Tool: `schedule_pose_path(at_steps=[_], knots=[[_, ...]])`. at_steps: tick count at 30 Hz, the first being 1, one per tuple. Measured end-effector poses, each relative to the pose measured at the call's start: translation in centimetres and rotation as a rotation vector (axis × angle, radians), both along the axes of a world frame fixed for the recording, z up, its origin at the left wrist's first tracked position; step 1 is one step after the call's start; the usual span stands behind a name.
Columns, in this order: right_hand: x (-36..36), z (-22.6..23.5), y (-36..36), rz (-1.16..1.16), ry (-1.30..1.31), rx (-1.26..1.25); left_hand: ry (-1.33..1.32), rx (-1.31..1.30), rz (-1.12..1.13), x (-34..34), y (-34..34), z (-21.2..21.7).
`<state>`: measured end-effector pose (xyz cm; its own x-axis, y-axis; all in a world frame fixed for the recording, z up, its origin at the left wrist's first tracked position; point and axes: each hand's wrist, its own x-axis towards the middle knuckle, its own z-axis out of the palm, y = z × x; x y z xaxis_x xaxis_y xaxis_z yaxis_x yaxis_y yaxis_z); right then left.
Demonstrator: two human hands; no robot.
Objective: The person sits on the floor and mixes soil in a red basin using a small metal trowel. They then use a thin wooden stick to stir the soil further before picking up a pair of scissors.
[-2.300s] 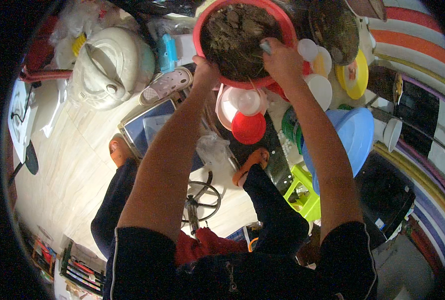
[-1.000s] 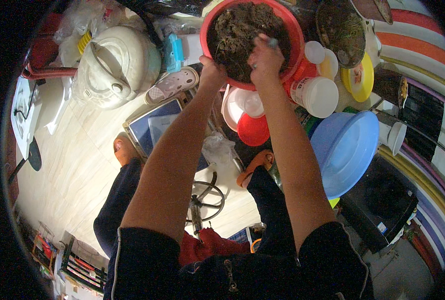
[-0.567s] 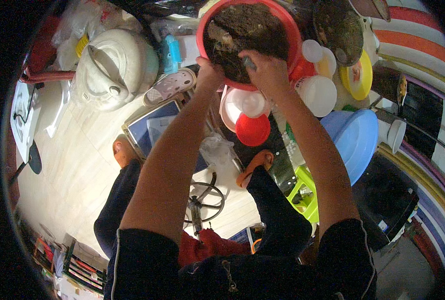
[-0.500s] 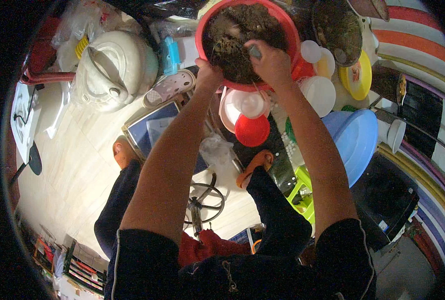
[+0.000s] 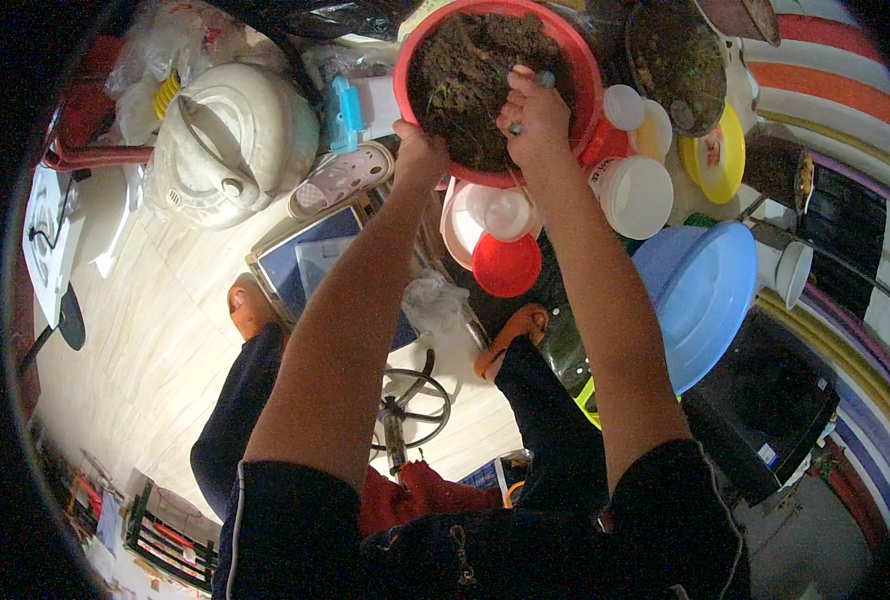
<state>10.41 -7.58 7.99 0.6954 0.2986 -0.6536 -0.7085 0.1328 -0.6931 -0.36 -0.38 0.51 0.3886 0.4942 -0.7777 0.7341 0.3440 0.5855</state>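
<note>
A red basin (image 5: 585, 60) full of dark brown, crumbly soil (image 5: 470, 75) stands at the top centre, in front of me. My left hand (image 5: 421, 153) is closed on its near-left rim. Over the right half of the soil, my right hand (image 5: 539, 122) is wrapped in a fist round a tool with a grey-blue handle (image 5: 547, 78), one end of which pokes out past the fingers. The working end of that tool is hidden, so its kind does not show. Just below the basin are a pink container (image 5: 458, 225), a small white tub (image 5: 506, 216) and a red round lid (image 5: 506, 265).
White tubs (image 5: 637, 196), a yellow plate (image 5: 715, 160), a blue basin (image 5: 715, 300) and a dark pot of soil (image 5: 675, 70) crowd the right. Leftward stand a cream lidded bucket-like thing (image 5: 230, 140), a clog (image 5: 343, 180) and a blue panel (image 5: 315, 250). A wheeled-stool base (image 5: 395, 410) is below.
My right hand has turned over and shifted slightly, so the tool's handle now points up and right instead of toward the left. My left hand stays on the basin's rim.
</note>
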Motion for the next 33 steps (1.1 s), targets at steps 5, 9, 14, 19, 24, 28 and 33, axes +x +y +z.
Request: schedule_pose_path(at_steps=[5,9,14,19,24,28,33], knots=[[0.3,1.4,-3.0,-0.105,-0.109,-0.023,-0.083,0.027,-0.036,-0.8,0.2,-0.9],[2.8,-0.3,-3.2,-0.241,-0.079,0.054,-0.17,-0.007,0.019,-0.8,0.0,-1.5],[0.4,-1.9,0.0,0.295,-0.861,-0.481,-0.167,0.118,-0.033,-0.4,0.0,-4.7],[1.2,-0.7,-2.3,0.487,-1.207,-0.745,-0.208,0.129,-0.002,-0.8,0.2,-3.2],[2.9,-0.5,-5.9,0.348,-1.058,-0.841,-0.178,0.1,-0.032,-0.7,0.1,-0.9],[1.6,0.7,-7.3,0.566,-1.047,-0.893,-0.214,0.082,-0.041,-0.9,0.1,-0.9],[3.9,1.4,-10.1,0.502,-1.136,-0.889,-0.228,0.095,-0.092,-0.9,-0.2,-2.5]])
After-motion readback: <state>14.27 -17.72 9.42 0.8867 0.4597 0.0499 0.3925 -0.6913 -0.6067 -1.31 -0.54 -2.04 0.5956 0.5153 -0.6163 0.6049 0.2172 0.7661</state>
